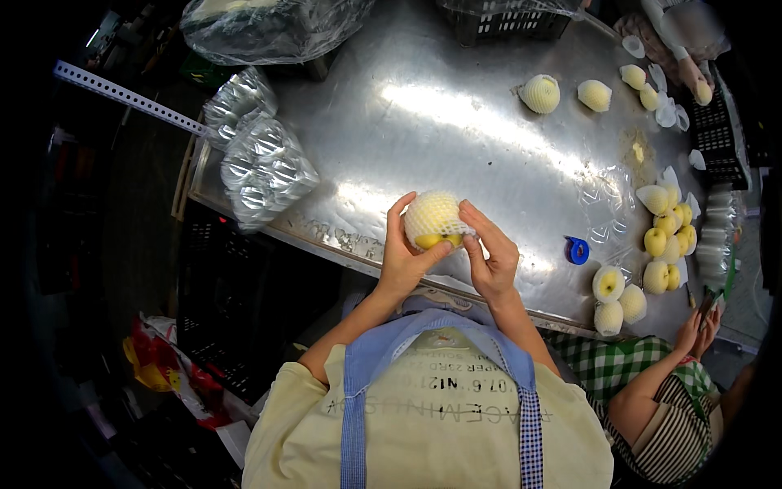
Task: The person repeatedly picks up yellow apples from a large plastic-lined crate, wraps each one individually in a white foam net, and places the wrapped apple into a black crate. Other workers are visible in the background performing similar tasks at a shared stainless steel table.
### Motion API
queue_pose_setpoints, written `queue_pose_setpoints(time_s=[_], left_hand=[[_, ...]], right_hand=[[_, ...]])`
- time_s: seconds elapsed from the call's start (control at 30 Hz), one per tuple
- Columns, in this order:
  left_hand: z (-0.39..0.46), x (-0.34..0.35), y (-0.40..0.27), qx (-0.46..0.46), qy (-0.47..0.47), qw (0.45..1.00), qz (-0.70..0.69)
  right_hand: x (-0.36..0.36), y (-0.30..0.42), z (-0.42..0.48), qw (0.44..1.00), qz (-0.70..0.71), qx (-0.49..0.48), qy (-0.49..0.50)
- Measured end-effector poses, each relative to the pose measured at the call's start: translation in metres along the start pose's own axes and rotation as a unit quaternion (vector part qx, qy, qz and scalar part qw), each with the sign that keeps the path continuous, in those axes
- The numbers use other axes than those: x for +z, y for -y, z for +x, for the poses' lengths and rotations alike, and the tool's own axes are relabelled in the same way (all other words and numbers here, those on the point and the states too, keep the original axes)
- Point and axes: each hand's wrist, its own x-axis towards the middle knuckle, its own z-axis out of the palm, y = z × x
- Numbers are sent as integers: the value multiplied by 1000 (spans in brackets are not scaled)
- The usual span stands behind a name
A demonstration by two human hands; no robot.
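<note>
A yellow apple or similar round fruit in a white foam net sleeve is held between my hands over the near edge of the metal table. My left hand cups it from the left, thumb on the bare yellow skin. On the other side, my right hand pinches the sleeve's open rim between thumb and fingers. To the right, a blue tape roll lies near several sleeved fruits. Two more sleeved fruits sit further back.
Stacked clear plastic trays lie at the table's left. More yellow fruits and empty sleeves line the right side. A black crate stands at the back. One co-worker's hand holds fruit at upper right; another co-worker's hands are at lower right.
</note>
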Motion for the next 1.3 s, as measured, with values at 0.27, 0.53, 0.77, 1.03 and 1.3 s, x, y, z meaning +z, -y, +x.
queue_pose_setpoints(time_s=[0.27,0.53,0.77,1.03,1.3], left_hand=[[-1,-19,2,-115,17,987,-107],[-7,-23,1,-153,125,941,-276],[-10,-55,32,-165,87,978,-97],[-4,-44,25,-149,100,962,-204],[3,-24,-7,-141,116,975,-129]], right_hand=[[-1,2,1,981,120,149,-25],[-9,-29,-2,907,309,278,-64],[-13,-25,-6,849,397,338,85],[-29,-17,4,887,309,311,142],[-17,-12,-2,915,303,265,-32]])
